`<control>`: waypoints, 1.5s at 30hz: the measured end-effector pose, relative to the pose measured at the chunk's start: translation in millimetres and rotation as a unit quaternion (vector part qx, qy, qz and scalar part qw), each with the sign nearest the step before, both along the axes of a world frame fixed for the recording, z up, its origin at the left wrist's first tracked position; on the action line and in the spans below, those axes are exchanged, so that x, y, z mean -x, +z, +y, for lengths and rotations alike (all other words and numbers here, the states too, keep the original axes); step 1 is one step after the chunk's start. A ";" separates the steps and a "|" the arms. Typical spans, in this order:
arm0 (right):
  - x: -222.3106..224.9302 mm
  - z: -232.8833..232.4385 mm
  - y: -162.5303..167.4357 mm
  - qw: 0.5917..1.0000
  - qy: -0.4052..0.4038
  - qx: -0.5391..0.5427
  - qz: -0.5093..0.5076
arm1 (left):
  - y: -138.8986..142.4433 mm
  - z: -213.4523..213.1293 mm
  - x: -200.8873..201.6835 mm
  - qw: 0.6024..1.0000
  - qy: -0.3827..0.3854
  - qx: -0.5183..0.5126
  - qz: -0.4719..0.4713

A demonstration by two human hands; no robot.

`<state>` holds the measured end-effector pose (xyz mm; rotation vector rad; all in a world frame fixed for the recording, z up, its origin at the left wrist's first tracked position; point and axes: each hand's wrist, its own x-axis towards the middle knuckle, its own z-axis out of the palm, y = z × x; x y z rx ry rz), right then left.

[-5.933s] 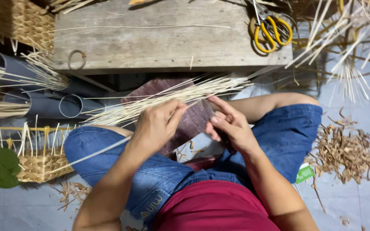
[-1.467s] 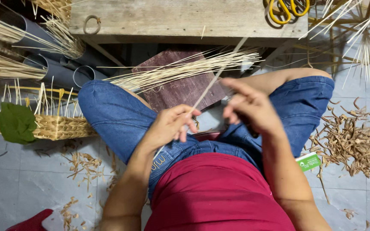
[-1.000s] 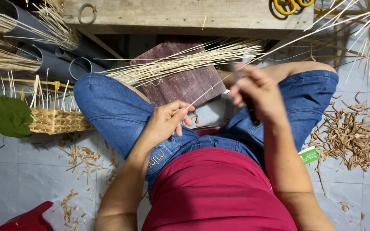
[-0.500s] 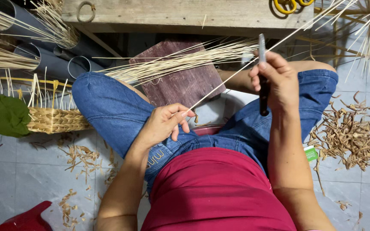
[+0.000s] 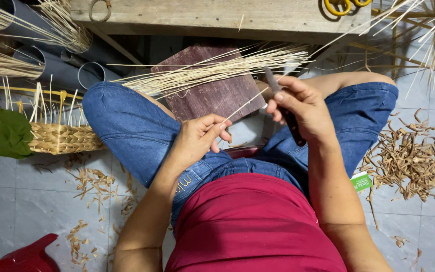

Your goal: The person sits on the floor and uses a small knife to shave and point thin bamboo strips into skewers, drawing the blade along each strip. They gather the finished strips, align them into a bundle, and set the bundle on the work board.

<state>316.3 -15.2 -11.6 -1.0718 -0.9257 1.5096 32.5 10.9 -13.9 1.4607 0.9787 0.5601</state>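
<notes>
Step in hand, by my judgement: shaving one thin strip [image 5: 242, 106] over my lap; my left hand [image 5: 197, 138] pinches its near end, my right hand [image 5: 300, 103] grips knife [image 5: 285, 108]; next calls for a steady, shallow draw along it

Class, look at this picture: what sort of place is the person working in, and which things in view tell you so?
Probably a home basket-weaving workshop, worked from the floor. Signs: a bundle of thin cane strips across the lap, a half-woven basket with upright stakes, and shavings on the tiles. The right hand holds a knife to one strip.
</notes>
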 end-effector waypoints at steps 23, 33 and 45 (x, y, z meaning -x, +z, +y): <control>7.7 -5.6 -3.0 0.998 0.030 0.053 -0.018 | 0.0 -4.2 -16.7 0.999 -0.012 -0.008 -0.039; 4.4 0.3 -2.8 1.000 0.005 0.026 -0.003 | -2.9 -0.5 0.4 1.000 -0.019 0.005 -0.017; 2.6 14.4 -14.2 1.000 -0.018 0.006 0.005 | -4.1 -3.0 -6.6 1.000 0.005 -0.014 0.003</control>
